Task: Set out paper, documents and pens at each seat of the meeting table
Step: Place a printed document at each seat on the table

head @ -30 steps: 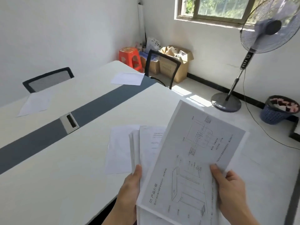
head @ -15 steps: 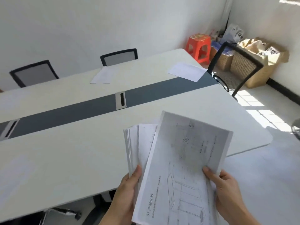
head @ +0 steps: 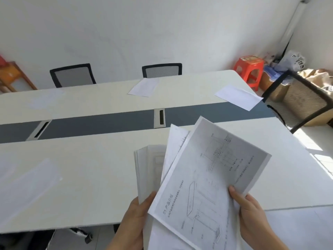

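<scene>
Long white meeting table with grey centre strip [head: 90, 177] spread across view. Fanned stack of printed documents [head: 207, 177] held above near right edge, between left hand [head: 133, 224] and right hand [head: 252, 221]. Blank white sheet [head: 144, 86] laid at far edge, before right black mesh chair [head: 161, 70] (second chair [head: 73, 75] placed leftward). White sheet at table's right end [head: 237, 98] set before black end chair [head: 297, 103]. Red plastic stool [head: 249, 69] tucked behind, in corner.

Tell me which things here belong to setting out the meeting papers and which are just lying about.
Part of the job:
- printed diagram sheet in the right hand
- stack of white documents in the left hand
- white sheets already laid on the long white meeting table, such as and

Just lying about:
- red plastic stool
- brown cardboard box
</scene>
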The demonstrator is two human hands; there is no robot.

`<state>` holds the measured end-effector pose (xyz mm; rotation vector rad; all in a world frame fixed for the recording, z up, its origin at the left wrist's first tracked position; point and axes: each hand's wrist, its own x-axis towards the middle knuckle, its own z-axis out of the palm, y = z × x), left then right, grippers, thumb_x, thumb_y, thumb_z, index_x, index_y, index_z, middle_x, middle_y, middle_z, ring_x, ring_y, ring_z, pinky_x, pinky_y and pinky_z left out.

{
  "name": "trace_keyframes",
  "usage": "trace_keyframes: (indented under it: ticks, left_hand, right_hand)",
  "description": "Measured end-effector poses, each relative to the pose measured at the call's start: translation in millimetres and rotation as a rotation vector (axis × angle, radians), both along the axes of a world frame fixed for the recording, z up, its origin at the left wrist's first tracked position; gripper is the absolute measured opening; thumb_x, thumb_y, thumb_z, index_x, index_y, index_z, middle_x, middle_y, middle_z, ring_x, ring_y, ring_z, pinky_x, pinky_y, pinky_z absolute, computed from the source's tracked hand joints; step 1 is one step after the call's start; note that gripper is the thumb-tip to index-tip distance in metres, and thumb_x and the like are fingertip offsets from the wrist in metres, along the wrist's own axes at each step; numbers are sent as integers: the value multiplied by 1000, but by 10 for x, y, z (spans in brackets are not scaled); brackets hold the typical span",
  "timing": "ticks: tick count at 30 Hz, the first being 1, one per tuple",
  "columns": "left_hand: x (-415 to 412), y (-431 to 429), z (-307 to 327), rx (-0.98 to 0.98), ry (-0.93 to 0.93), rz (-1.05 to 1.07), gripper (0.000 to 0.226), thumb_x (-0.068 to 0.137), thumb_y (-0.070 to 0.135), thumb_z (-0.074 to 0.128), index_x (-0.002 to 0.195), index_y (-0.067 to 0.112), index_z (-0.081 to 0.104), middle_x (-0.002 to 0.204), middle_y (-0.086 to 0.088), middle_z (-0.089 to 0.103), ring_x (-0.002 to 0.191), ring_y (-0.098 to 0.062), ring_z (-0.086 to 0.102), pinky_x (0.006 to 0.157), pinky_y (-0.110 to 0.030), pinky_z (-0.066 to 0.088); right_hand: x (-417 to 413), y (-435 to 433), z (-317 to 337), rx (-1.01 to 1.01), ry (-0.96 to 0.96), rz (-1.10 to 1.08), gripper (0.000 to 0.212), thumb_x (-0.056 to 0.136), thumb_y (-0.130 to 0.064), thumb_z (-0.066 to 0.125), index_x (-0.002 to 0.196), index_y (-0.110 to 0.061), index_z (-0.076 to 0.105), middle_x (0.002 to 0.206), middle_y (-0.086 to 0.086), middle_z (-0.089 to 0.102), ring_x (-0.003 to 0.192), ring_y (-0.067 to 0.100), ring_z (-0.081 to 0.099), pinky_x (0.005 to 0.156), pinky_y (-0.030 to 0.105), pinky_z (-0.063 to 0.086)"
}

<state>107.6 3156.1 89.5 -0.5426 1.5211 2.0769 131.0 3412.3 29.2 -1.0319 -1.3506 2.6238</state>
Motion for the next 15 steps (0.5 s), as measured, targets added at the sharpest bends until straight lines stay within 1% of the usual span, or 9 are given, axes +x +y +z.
trace_keyframes:
  ticks: [2, 4, 6, 7, 8, 10, 11, 14, 15]
  left_hand:
    - [-122, -157, -1, 12, 31, 19, 34, 86, 23, 59, 109, 2, 71, 109, -25, 70, 100, -42, 68, 94, -52, 50]
    - [-238, -343, -15, 6, 68, 46, 33, 86, 23, 57, 109, 4, 72, 108, -23, 72, 100, -39, 69, 93, -49, 50]
    - [-331, -554, -22, 15, 77, 74, 35, 84, 25, 58, 109, 5, 72, 107, -22, 72, 100, -39, 69, 94, -50, 49]
    - [-371, -672, -38, 21, 77, 99, 36, 83, 25, 58, 109, 4, 72, 108, -23, 71, 100, -41, 68, 96, -52, 48]
    - [-404, -795, -55, 22, 75, 126, 35, 83, 25, 59, 108, 4, 72, 107, -24, 71, 99, -41, 69, 96, -53, 48]
    - [-450, -1051, -108, 16, 67, 199, 32, 84, 24, 58, 103, 4, 74, 105, -24, 72, 94, -40, 70, 91, -50, 50]
    - [-464, -1172, -137, 12, 62, 236, 32, 84, 24, 59, 104, 4, 73, 104, -23, 73, 92, -39, 71, 88, -47, 51]
    - [-483, -1538, -228, -29, 33, 349, 34, 81, 26, 61, 106, 5, 71, 102, -19, 74, 85, -34, 73, 79, -43, 54]
    - [-486, -1659, -263, -33, 19, 388, 35, 81, 25, 60, 109, 5, 69, 103, -19, 74, 85, -33, 73, 77, -42, 55]
  right_hand:
    - [-127, -113, -6, 4, -8, -11, 19, 94, -9, 55, 110, -3, 64, 98, 11, 76, 96, 30, 68, 79, 40, 53]
    - [-247, -232, -35, 37, -25, 14, 20, 94, -6, 55, 112, -2, 63, 94, 9, 77, 96, 31, 67, 81, 43, 52]
    - [-381, -345, -86, 72, -56, 111, 23, 92, 0, 56, 114, 2, 61, 98, 15, 77, 95, 36, 69, 87, 47, 52]
    - [-456, -407, -98, 77, -73, 183, 25, 90, 3, 57, 115, 3, 61, 101, 19, 75, 94, 39, 70, 89, 49, 53]
    - [-543, -465, -116, 76, -91, 252, 26, 88, 7, 56, 114, 4, 60, 103, 22, 74, 93, 41, 71, 87, 50, 55]
    - [-754, -577, -165, 70, -132, 355, 27, 86, 11, 57, 112, 6, 60, 104, 26, 72, 89, 42, 72, 77, 50, 59]
    - [-877, -633, -203, 64, -157, 385, 29, 84, 11, 58, 113, 6, 60, 105, 27, 72, 90, 43, 71, 76, 50, 60]
    - [-1286, -829, -411, 46, -219, 424, 34, 83, 11, 60, 116, 3, 60, 111, 26, 70, 100, 46, 67, 84, 58, 55]
    - [-1428, -909, -499, 48, -233, 427, 34, 83, 11, 60, 116, 2, 60, 113, 25, 69, 103, 46, 66, 87, 60, 53]
